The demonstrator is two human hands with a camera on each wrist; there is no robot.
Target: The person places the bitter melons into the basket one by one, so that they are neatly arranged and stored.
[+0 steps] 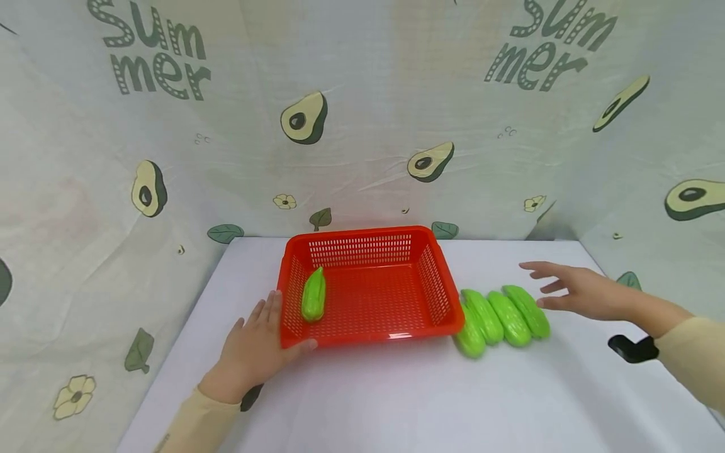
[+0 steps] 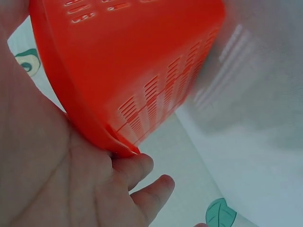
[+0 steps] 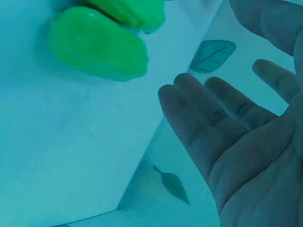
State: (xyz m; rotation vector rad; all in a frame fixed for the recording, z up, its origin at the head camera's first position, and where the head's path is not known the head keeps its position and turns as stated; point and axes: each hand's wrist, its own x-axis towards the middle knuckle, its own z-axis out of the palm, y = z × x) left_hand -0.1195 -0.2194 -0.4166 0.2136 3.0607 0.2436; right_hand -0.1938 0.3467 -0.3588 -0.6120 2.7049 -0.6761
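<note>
Fingers flat and relaxed, the left hand presses against the near left corner of the red plastic basket, thumb along its front rim, apparently bracing it so it does not slide on the white table. The right hand hovers open and empty, fingers spread, just above the outermost of four green toy cucumbers lined up side by side, touching, to the right of the basket. A fifth green cucumber lies inside the basket against its left wall. Behind the basket hangs an avocado-print cloth backdrop.
</note>
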